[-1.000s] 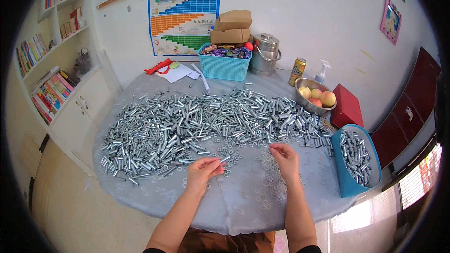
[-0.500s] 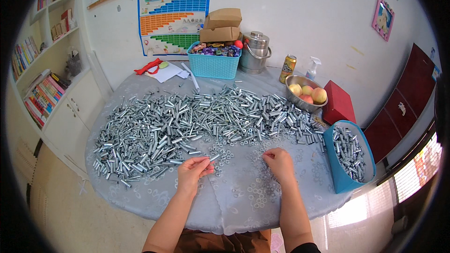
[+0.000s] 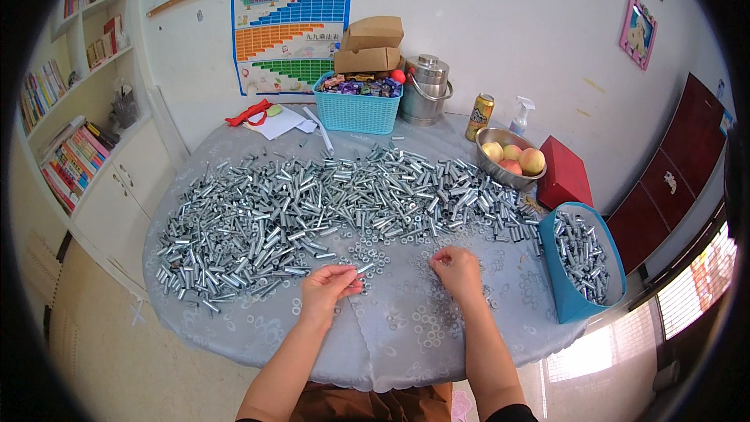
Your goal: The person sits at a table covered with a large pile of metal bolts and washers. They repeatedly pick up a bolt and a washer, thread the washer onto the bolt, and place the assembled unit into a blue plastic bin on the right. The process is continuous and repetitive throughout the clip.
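My left hand (image 3: 330,287) pinches a short silvery metal tube (image 3: 365,269) between thumb and fingertips, its free end pointing right. Beside those fingertips lies a small patch of metal washers (image 3: 373,254). My right hand (image 3: 459,272) is closed in a pinch over small clear-looking rings (image 3: 429,267) scattered on the cloth. Whatever sits between its fingertips is too small to make out. Beyond both hands spreads a wide heap of metal tubes and bolts (image 3: 273,203).
A blue bin (image 3: 574,309) with more metal tubes stands at the right edge of the grey tablecloth (image 3: 289,328). Toward the back are a bowl of peaches (image 3: 500,172), a red box (image 3: 564,172), a can (image 3: 480,116), a turquoise basket (image 3: 355,113) and a steel pot (image 3: 426,90).
My left hand has shifted slightly right and down, and more of its tube shows. The right hand has edged slightly left, still pinched. The whole view has tilted a little.
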The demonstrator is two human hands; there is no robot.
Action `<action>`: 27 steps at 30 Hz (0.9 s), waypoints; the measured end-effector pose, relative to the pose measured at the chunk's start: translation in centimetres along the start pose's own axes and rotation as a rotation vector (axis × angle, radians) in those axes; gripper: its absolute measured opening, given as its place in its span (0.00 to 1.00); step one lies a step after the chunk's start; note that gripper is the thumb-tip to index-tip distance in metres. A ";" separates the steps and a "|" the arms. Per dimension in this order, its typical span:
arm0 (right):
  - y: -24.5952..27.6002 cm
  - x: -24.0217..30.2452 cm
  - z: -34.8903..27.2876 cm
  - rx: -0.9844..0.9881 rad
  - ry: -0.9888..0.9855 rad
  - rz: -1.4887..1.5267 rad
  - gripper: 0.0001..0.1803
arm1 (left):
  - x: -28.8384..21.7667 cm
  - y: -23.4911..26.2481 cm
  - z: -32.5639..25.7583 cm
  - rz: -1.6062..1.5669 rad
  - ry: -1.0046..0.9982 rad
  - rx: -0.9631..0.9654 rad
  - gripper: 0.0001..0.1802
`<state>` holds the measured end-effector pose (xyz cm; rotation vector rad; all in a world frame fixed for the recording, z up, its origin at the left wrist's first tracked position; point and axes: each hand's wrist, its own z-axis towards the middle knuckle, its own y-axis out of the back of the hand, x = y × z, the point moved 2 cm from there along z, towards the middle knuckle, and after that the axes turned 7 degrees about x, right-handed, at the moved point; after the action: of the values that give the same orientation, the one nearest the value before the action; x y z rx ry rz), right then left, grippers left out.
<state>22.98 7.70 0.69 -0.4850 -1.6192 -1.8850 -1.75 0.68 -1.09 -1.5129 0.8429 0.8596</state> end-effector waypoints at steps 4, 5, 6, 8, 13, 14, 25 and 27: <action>-0.2 3.0 -0.8 0.205 -0.120 0.570 0.08 | 0.4 0.0 0.0 -0.002 0.031 0.036 0.08; -0.8 3.2 -1.1 0.269 -0.114 0.760 0.08 | 0.5 -0.1 0.1 -0.011 0.044 0.044 0.08; -1.4 3.4 -1.3 0.335 -0.107 0.950 0.08 | 0.5 -0.2 0.1 -0.022 0.056 0.051 0.08; -2.1 3.9 -1.5 0.397 -0.095 1.003 0.08 | 0.5 -0.4 -0.1 -0.004 0.072 0.067 0.09; -2.8 4.2 -1.5 0.460 -0.097 1.060 0.08 | 0.4 -0.7 -0.3 -0.004 0.097 0.124 0.09; -2.8 4.2 -1.5 0.463 -0.090 1.053 0.09 | 0.3 -0.7 -0.3 -0.005 0.103 0.128 0.09; -2.3 5.2 -2.0 0.455 -0.068 0.925 0.11 | 0.5 -0.4 -0.4 -0.074 0.198 0.184 0.10; -2.2 5.4 -2.0 0.458 -0.062 0.932 0.12 | 0.6 -0.3 -0.3 -0.096 0.216 0.191 0.10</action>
<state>17.75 4.78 2.00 -0.8941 -1.4200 -0.7977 -1.20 0.36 -1.44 -1.4805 0.9720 0.5352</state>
